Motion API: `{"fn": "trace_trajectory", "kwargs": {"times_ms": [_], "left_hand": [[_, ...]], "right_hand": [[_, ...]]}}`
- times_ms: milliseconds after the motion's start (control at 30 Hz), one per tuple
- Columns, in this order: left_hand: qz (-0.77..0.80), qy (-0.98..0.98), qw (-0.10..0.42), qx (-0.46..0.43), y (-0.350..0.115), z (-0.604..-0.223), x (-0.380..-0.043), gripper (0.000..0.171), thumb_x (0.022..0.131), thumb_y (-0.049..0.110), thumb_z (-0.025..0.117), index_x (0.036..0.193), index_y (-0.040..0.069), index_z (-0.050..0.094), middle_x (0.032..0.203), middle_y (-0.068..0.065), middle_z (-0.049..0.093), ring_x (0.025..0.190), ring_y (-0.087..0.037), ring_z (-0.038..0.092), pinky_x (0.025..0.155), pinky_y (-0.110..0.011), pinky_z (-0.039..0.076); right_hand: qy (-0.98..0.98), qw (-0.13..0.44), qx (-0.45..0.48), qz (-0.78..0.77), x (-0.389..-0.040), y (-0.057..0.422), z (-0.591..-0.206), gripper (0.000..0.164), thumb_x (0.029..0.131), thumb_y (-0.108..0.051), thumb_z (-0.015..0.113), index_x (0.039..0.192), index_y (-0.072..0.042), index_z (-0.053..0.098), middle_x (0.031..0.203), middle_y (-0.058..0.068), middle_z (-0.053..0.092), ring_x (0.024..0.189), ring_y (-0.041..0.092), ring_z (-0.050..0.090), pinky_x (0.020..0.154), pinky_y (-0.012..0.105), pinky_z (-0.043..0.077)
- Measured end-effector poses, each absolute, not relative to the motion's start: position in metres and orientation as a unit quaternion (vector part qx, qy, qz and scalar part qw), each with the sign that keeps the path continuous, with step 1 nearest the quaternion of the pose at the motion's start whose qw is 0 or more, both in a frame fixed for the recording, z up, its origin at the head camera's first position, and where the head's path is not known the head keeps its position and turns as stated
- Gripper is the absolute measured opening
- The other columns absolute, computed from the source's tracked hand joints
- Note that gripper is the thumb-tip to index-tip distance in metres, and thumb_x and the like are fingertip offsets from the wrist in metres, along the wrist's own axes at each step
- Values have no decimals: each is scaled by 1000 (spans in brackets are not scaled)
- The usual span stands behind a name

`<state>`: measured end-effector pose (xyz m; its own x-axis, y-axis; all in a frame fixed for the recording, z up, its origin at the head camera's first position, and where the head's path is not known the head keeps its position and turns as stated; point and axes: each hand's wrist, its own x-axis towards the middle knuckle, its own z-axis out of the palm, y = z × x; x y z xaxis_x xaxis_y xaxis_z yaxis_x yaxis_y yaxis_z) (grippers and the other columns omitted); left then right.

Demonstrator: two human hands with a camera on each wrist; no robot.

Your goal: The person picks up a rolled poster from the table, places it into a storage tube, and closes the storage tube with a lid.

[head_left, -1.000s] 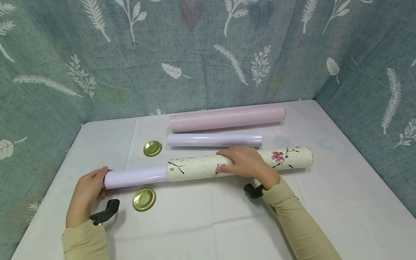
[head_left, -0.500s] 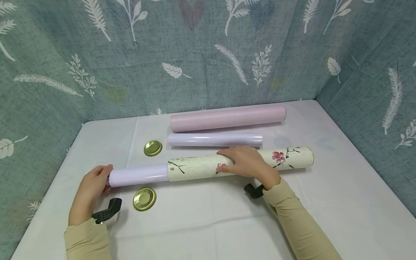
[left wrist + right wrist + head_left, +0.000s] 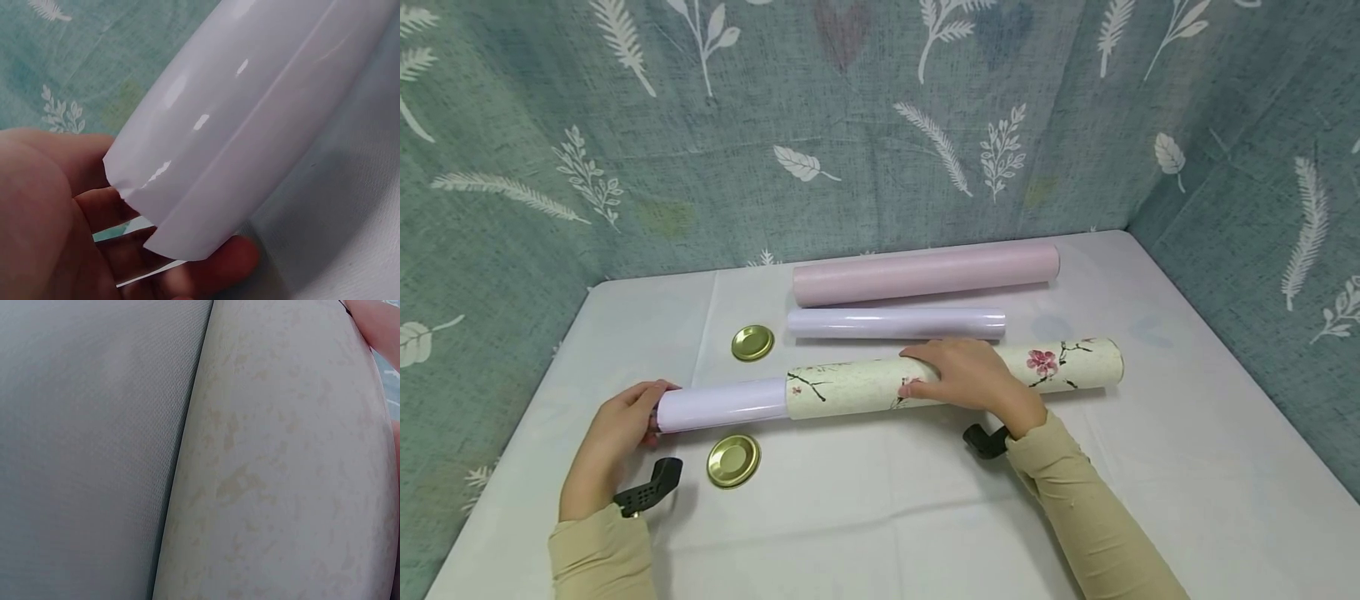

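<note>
Tube (image 3: 842, 389), cream with pink blossoms, lies on the tabletop (image 3: 865, 508); 1 glossy lilac roll (image 3: 726, 404) juts from its left end. Left hand (image 3: 617, 421) grips the roll; right hand (image 3: 966, 375) grips the tube.

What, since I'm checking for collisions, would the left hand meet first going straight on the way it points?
Probably the lavender roll whose end the left hand touches; the floral tube sits farther along, though depth is unclear.

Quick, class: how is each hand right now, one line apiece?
Left hand: holding the end of the pale roll poking from the flowered tube.
Right hand: holding that tube from above.
</note>
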<state>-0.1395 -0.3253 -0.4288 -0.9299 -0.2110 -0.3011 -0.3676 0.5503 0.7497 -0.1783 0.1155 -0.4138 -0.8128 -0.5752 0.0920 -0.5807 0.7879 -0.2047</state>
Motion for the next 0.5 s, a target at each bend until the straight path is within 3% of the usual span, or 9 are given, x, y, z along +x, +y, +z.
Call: {"fn": "trace_trajectory", "kwargs": {"times_ms": [200, 500], "left_hand": [[433, 882, 95, -157, -321, -427, -139, 70, 88, 60, 28, 127, 4, 43, 85, -8, 49, 70, -14, 49, 58, -28, 44], [442, 881, 102, -137, -319, -426, -139, 69, 88, 59, 30, 126, 3, 43, 90, -9, 50, 74, -13, 49, 60, -27, 46]], "right_hand": [[-946, 16, 305, 111, -178, 115, -414, 67, 75, -73, 41, 126, -30, 51, 118, -7, 56, 108, 13, 52, 82, 37, 44], [-945, 15, 305, 113, -177, 115, -413, 67, 75, -73, 41, 125, -29, 51, 117, -7, 57, 107, 13, 52, 82, 37, 44]]}}
